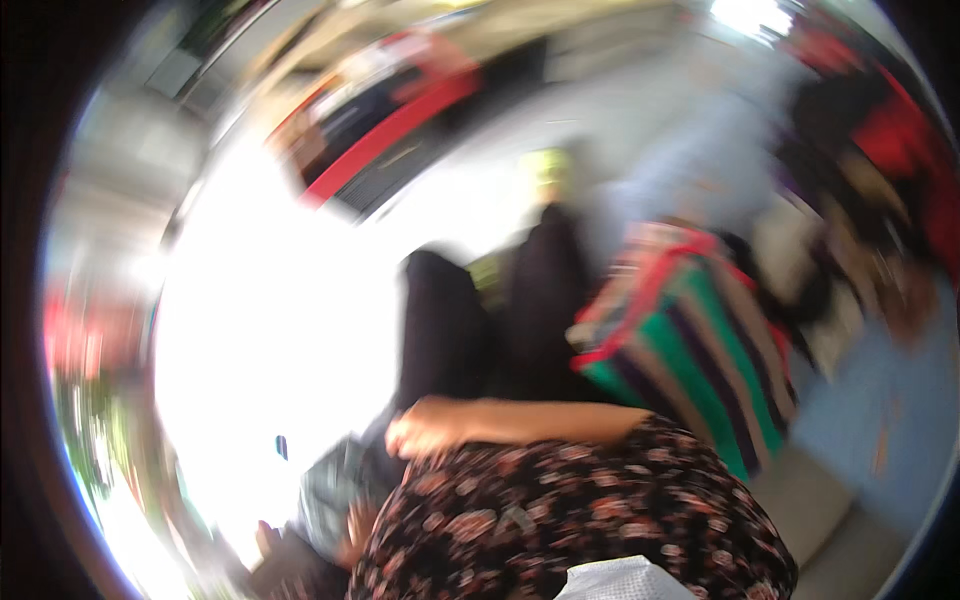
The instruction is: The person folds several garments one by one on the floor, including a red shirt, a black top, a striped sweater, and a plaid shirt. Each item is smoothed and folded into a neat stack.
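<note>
The frame is strongly blurred. My right forearm lies across the front of a dark floral garment (540, 517). At its end, my right hand (427, 429) looks curled above dark trousers (442, 330); whether it grips anything is unclear. What seems to be my left hand (358, 529) shows at the lower left, partly hidden by the garment. It is beside a grey-blue cloth or bag (334, 495), and its grip cannot be made out. To my right stands a bag with green, dark and tan stripes (690, 345) and red trim, with contents at its open top.
A red-edged box or bin (397, 139) with mixed items stands ahead on the left. Blurred dark and red shapes (885, 142) fill the far right, beside a bluish floor (885, 405). Glare whitens the left. A white textured piece (622, 579) shows at the bottom.
</note>
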`<state>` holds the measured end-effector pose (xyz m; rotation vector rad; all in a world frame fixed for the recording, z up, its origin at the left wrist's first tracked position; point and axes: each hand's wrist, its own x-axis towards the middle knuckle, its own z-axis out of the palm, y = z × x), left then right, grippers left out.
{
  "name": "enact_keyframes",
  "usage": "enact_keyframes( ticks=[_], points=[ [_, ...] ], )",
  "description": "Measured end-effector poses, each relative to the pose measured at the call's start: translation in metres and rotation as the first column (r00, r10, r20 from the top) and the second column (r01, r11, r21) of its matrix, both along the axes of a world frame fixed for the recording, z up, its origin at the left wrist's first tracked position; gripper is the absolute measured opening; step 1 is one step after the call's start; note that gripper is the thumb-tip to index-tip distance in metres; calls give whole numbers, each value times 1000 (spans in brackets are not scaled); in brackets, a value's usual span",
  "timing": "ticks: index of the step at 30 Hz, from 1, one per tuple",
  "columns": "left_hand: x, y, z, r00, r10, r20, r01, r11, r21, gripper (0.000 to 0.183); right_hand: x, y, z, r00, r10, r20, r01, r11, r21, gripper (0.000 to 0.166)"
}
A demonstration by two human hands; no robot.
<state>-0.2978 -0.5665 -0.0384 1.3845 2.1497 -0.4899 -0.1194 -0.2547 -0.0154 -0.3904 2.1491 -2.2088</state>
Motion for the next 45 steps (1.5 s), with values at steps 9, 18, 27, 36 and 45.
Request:
enact_keyframes(
  ticks=[9,18,27,36,45],
  points=[
    [7,265,-26,980,-188,70,189,982,-21,68,164,115,70,728,-642,239,646,760,73,20],
    [-7,295,-28,976,-213,44,217,960,-179,56,421,144,84,-710,-701,74,704,-703,101,9],
    [-53,353,13,877,-475,66,472,830,-296,44,489,197,-2,-887,-410,-215,298,-861,411,35],
    [201,542,112,697,-583,417,-25,562,827,29,544,196,-45,-926,-361,-109,295,-873,387,34],
    [470,519,46,240,-958,156,202,206,957,34,728,241,72,-475,-455,-753,-279,-734,619,50]
  ],
)
